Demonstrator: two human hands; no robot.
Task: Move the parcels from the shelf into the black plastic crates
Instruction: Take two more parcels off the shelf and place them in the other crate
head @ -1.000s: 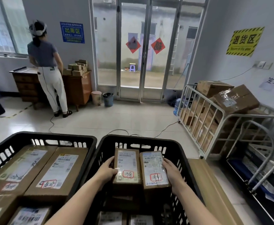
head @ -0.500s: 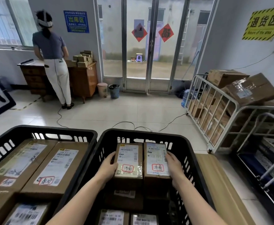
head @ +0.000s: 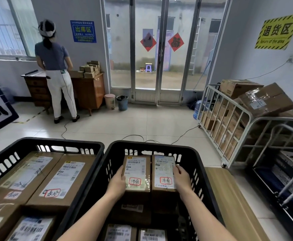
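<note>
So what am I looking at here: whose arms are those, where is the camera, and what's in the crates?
No machine here: a person wears a camera on the head, so the single picture looks down along their own arms. The left hand grips the left parcel and the right hand grips the right parcel, side by side inside the right black crate. More labelled boxes lie beneath them, and the left black crate holds larger boxes. Another person stands at a desk across the room.
</note>
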